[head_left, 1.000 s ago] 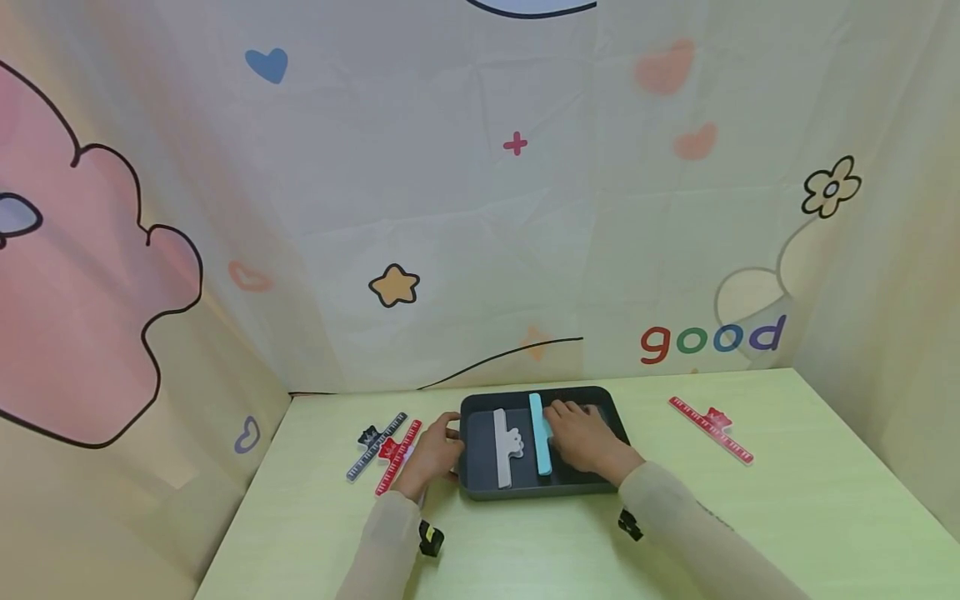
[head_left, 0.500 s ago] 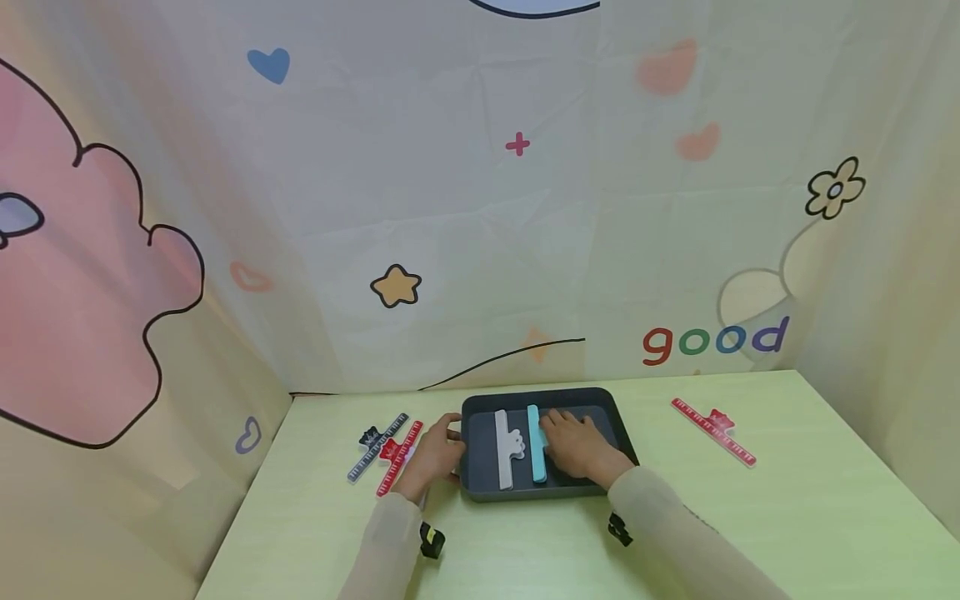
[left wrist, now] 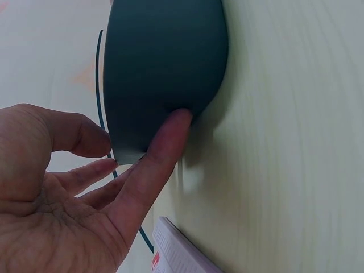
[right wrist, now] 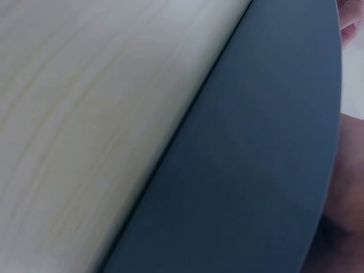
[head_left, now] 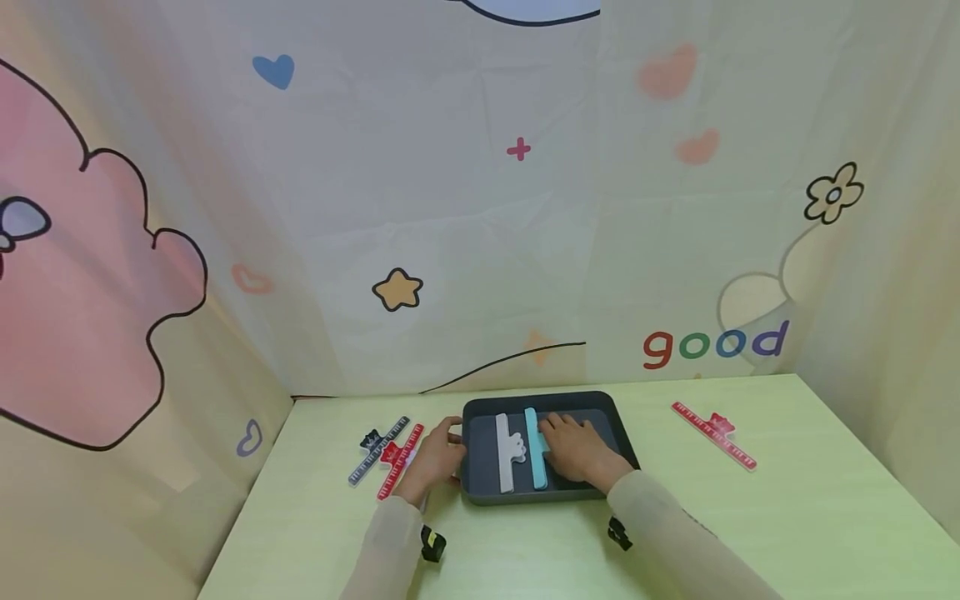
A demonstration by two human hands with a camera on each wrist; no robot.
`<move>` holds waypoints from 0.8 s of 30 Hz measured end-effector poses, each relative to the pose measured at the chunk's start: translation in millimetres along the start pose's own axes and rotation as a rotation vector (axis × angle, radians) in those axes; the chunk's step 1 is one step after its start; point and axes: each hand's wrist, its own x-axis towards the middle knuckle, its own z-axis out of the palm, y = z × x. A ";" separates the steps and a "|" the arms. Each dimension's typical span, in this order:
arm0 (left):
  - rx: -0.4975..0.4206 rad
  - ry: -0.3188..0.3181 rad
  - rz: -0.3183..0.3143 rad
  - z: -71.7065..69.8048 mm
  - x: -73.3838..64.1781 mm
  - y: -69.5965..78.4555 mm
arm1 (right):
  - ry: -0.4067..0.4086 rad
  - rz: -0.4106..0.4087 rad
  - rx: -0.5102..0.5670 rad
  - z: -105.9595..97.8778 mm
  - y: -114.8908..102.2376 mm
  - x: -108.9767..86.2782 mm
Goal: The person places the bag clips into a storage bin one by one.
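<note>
A dark grey tray (head_left: 525, 500) stands mid-table. My left hand (head_left: 433, 454) holds it at its left side; in the left wrist view a finger presses the outer wall (left wrist: 165, 57) and other fingertips are at the rim. Inside, my right hand (head_left: 583, 450) grips a long turquoise clip (head_left: 536, 450) from its right side, with the clip's handle hidden under the fingers. A white clip (head_left: 505, 454) with a scalloped handle lies parallel, to its left. In the right wrist view the tray's outer wall (right wrist: 227, 159) covers most of my right hand (right wrist: 347, 182).
Left of the tray, a black clip (head_left: 378, 452) and a red clip (head_left: 401, 462), both with piano-key patterns, lie slanted. Another red clip (head_left: 714, 435) lies to the right. A pale ridged piece (left wrist: 182, 250) is near my left hand. A printed curtain (head_left: 480, 250) backs the table.
My right hand has moved slightly left and the turquoise clip has shifted toward me and left, closer to the white clip. My left hand stays at the tray's side.
</note>
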 end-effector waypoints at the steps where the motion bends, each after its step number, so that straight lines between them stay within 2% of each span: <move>1: -0.002 -0.001 0.001 0.2 0.1 -0.3 | 0.000 0.002 -0.002 -0.4 0.5 -0.4; 9: -0.003 -0.001 0.001 2.5 1.1 -2.0 | 0.055 -0.031 -0.041 -9.0 5.6 -8.8; 17: 0.006 -0.002 -0.002 1.4 -0.3 -1.0 | 0.158 -0.061 -0.026 -23.6 8.3 -20.0; 24: 0.004 -0.001 0.001 1.3 -0.1 0.2 | 0.197 -0.076 -0.024 -36.2 14.2 -31.8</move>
